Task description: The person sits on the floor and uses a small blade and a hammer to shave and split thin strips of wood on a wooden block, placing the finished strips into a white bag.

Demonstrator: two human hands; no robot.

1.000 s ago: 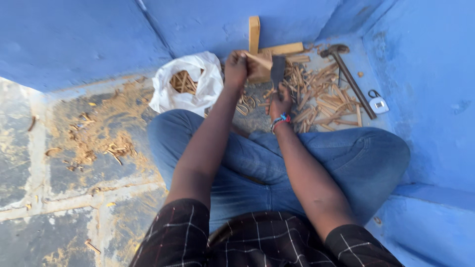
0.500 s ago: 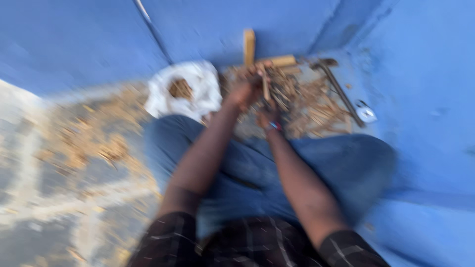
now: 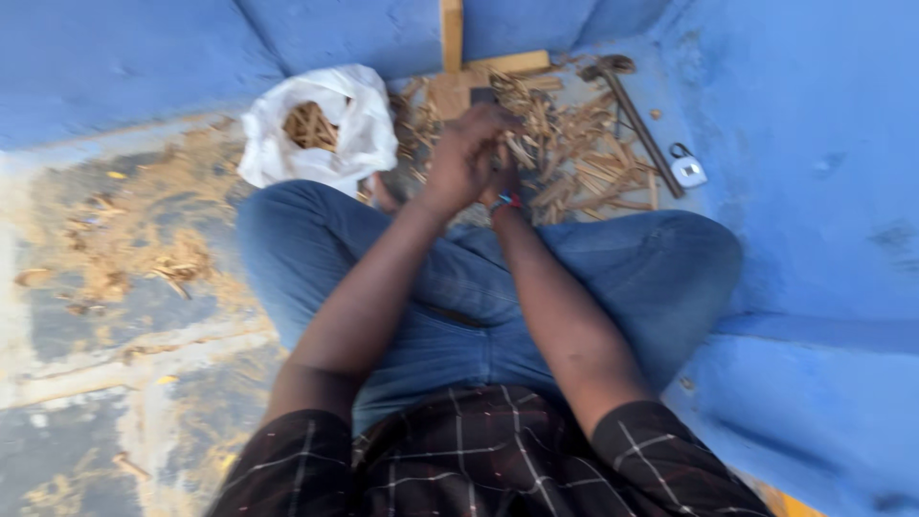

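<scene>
both hands, left (image 3: 459,158) and right (image 3: 503,172), now press together over the wood chips (image 3: 574,158), their hold too blurred to tell, where a second ago they were apart around a stick at the block (image 3: 450,91)

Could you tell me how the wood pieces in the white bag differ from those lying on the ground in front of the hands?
The wood pieces in the white bag sit gathered in one small heap inside the white bag; the wood pieces on the ground lie scattered and criss-crossed over a wider patch. The bagged ones are left of the left hand and right hand; the loose ones lie right beside them, next to a hammer. Both are pale tan wood strips.
</scene>
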